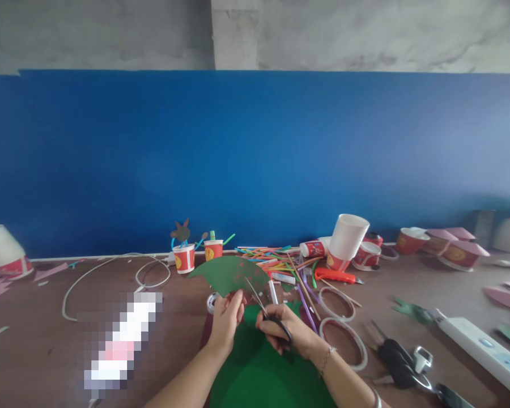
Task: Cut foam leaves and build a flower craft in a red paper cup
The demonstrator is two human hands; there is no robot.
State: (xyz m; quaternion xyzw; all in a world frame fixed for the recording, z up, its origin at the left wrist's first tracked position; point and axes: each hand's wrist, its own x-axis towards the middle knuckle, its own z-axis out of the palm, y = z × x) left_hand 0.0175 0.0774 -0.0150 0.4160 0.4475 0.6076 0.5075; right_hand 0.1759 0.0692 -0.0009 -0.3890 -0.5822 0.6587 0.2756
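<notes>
Here — paper (221,276) in left hand (226,320)

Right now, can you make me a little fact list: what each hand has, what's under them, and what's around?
Left hand: holding curved green paper
Right hand: holding scissors
Under the hands: big green sheet
Beyond the hands: colorful sticks, tall cup stack
Beside the right hand: two clear rings
Back: blue panel
</notes>
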